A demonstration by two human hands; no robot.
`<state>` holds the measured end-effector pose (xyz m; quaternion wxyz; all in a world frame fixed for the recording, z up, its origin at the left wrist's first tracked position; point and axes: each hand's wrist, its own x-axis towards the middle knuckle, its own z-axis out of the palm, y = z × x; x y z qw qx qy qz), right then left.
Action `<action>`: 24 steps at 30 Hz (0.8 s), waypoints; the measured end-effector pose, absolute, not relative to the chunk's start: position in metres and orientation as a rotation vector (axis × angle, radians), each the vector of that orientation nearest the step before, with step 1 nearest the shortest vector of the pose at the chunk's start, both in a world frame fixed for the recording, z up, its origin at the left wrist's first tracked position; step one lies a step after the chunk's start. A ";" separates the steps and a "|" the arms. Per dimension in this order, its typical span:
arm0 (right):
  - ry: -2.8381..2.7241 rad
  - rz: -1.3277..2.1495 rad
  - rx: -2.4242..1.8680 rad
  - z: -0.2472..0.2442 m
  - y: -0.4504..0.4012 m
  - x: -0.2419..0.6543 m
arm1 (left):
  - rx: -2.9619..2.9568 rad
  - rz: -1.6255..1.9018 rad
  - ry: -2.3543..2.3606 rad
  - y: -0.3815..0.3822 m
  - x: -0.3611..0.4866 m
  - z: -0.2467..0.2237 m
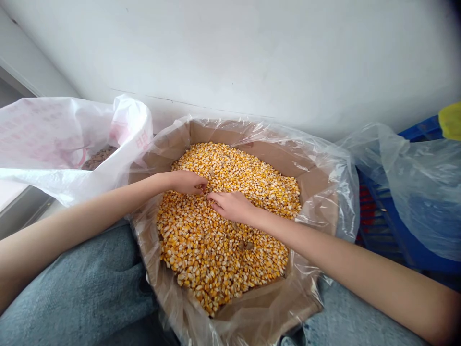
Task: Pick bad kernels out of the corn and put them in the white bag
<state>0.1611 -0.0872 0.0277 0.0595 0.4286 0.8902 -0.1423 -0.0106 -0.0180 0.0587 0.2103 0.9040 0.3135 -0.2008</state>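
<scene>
A cardboard box point(252, 307) lined with clear plastic stands between my knees, filled with yellow and white corn kernels point(216, 259). Over the middle of the corn, my left hand point(188, 182) is curled closed, and what lies inside its fingers is hidden. Just right of it, my right hand point(233, 206) reaches down with fingers drawn together at the surface of the kernels. Whatever it pinches is too small to name. A few brownish lumps point(248, 245) lie among the kernels below my right hand.
To the left, a white woven sack point(133, 129) with pink print gapes, showing reddish-brown bits point(99, 157) inside. Blue plastic crates point(396, 226) stand at the right, partly under a clear plastic bag point(421, 187). Something yellow point(450, 121) sits above them. A white wall point(230, 57) rises behind the box.
</scene>
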 end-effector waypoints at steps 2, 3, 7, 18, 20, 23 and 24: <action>2.664 -0.391 1.382 0.030 -0.085 0.162 | 2.513 -0.504 0.868 -0.017 -0.011 0.060; 2.640 -0.370 1.420 0.031 -0.084 0.162 | 2.519 -0.482 0.889 -0.016 -0.011 0.061; 2.571 -0.333 1.453 0.032 -0.079 0.164 | 2.535 -0.489 1.009 -0.014 -0.014 0.064; 2.657 -0.241 1.167 0.033 -0.077 0.172 | 2.570 -0.686 1.074 -0.014 -0.018 0.062; 2.667 -0.207 1.122 0.033 -0.076 0.174 | 2.578 -0.729 1.057 -0.013 -0.018 0.061; 2.691 -0.160 1.064 0.033 -0.075 0.175 | 2.599 -0.739 1.030 -0.012 -0.019 0.060; 2.700 -0.145 1.052 0.032 -0.074 0.176 | 2.603 -0.736 1.026 -0.011 -0.019 0.059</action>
